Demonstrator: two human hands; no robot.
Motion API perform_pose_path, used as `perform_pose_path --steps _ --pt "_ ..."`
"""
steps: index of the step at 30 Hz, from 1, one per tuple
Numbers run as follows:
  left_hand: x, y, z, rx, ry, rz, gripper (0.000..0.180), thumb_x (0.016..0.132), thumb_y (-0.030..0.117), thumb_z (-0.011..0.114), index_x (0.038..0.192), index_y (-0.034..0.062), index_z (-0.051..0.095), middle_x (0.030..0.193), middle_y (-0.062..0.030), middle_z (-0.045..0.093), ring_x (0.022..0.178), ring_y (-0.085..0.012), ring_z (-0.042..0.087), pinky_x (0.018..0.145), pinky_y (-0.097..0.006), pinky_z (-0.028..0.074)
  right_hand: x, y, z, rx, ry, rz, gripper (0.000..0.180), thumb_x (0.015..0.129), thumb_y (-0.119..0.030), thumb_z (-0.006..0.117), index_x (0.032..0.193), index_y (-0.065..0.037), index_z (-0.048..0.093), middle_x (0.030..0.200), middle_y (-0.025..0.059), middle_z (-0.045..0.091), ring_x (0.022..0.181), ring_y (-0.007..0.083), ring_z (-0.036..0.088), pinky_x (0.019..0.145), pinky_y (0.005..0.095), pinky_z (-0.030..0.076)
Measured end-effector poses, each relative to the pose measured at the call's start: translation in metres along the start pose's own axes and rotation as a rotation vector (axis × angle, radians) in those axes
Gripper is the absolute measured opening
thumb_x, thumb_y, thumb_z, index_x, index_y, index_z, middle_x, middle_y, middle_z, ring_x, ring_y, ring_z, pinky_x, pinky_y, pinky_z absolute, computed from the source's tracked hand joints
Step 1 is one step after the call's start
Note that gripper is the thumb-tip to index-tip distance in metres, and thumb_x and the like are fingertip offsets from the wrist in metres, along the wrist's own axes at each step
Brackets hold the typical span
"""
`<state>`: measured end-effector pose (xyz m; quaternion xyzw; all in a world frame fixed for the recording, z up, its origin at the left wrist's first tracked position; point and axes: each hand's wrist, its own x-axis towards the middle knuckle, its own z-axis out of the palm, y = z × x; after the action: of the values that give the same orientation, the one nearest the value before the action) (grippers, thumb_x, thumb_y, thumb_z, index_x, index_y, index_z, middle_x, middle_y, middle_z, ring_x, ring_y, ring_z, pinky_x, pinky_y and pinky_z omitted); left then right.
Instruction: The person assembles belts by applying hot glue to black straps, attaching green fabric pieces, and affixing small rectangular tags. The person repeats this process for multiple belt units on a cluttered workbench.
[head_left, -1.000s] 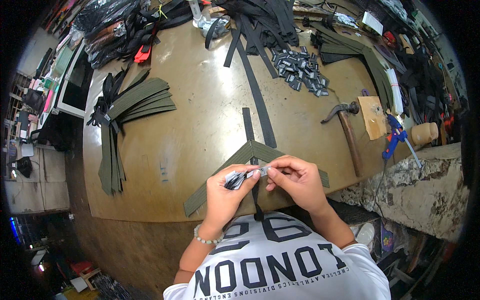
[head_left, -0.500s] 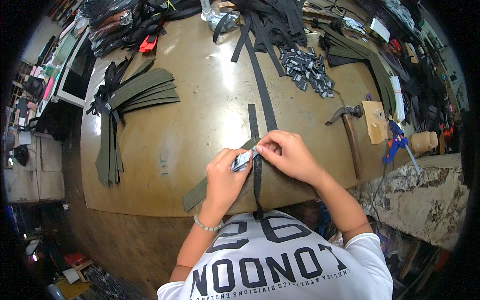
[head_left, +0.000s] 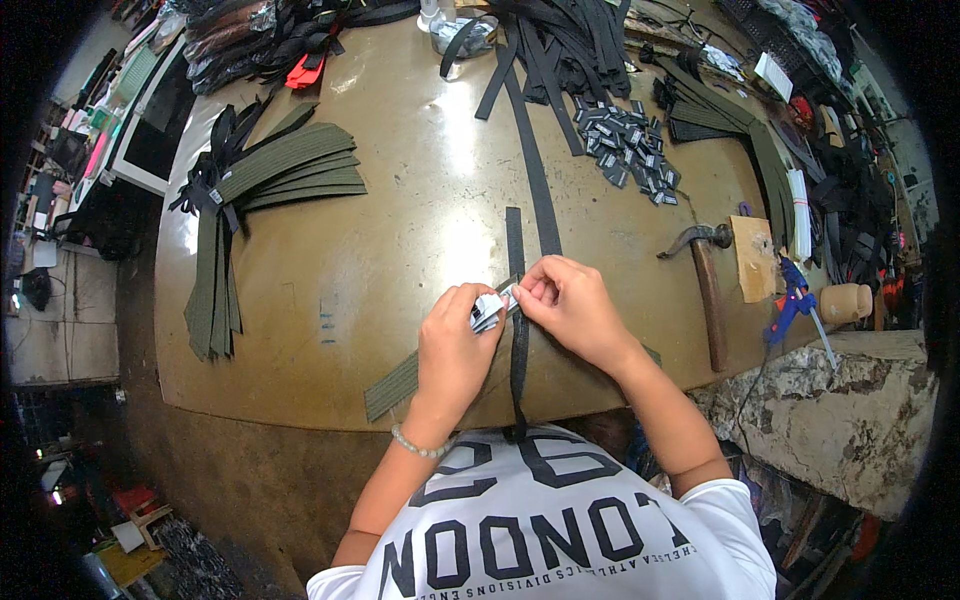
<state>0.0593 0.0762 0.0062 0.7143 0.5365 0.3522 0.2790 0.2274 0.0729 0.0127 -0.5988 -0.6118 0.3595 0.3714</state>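
- Hammer (head_left: 708,300): the landmark; lies on the brown table (head_left: 260,300), head at the far end, wooden handle toward the person.
- Left hand (head_left: 452,338): left of the hammer and well apart from it; thumb and fingers are closed around a small stack of labels (head_left: 488,312), whose pale edges project toward the right hand.
- Right hand (head_left: 568,308): left of the hammer, nearer to it than the left hand; thumb and forefinger are pinched together on the end of a single label (head_left: 511,295), the other fingers curled in and partly hidden.
- Single label: left of the hammer, between the two hands' fingertips, over the black strap (head_left: 519,360); contact with the strap cannot be told.
- Black strap: left of the hammer, running roughly along its handle's direction beneath the fingertips.
- Green strip (head_left: 392,388): left of the hammer, largely covered by the hands, one end exposed beside the left wrist.
- Label pile (head_left: 630,150): beyond the hammer and to its left.
- Green bundle (head_left: 290,165): far left of the hammer, fanned.
- Card (head_left: 755,258): just right of the hammer's head; the blue glue gun (head_left: 793,298) lies farther right.
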Motion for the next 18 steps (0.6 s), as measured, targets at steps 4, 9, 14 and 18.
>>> perform_pose_path --steps 4,9,14,18 --pt "0.0 -0.001 0.0 -0.015 0.0 0.02 0.018 0.081 0.01 0.079 0.089 0.0011 0.065 0.079 -0.0151 0.065 0.069 -0.0277 0.064 0.065 -0.035 0.051 -0.013 -0.009 -0.015 -0.069 -0.015 0.023 0.02 0.085 -0.008 0.073 0.088 0.001 0.055 0.073 0.01 0.062 0.061 0.0158 0.058 0.058 0.03 0.049" --pt "0.0 -0.004 0.001 -0.019 0.009 0.046 0.017 0.081 0.009 0.078 0.089 0.0012 0.066 0.081 -0.0149 0.066 0.069 -0.0283 0.064 0.064 -0.036 0.05 -0.051 -0.026 -0.019 -0.185 -0.262 0.194 0.023 0.086 -0.008 0.07 0.095 -0.002 0.05 0.082 0.0187 0.065 0.073 0.0356 0.065 0.066 0.0411 0.053" --pt "-0.001 -0.005 0.001 -0.025 -0.018 0.049 0.015 0.081 0.006 0.077 0.092 0.0014 0.067 0.082 -0.0149 0.065 0.071 -0.0276 0.063 0.065 -0.035 0.05 -0.051 -0.027 -0.004 -0.242 -0.121 -0.175 0.031 0.081 -0.003 0.069 0.108 -0.002 0.053 0.103 0.0194 0.06 0.089 0.0403 0.063 0.076 0.0456 0.054" --pt "-0.001 -0.006 -0.002 -0.056 -0.025 0.07 0.016 0.08 0.004 0.075 0.095 0.0032 0.068 0.082 -0.0149 0.063 0.073 -0.0298 0.062 0.066 -0.038 0.049 -0.009 -0.004 -0.02 -0.071 -0.142 -0.222 0.027 0.079 0.007 0.063 0.104 -0.002 0.064 0.1 0.0129 0.061 0.085 0.0263 0.065 0.071 0.0341 0.054"
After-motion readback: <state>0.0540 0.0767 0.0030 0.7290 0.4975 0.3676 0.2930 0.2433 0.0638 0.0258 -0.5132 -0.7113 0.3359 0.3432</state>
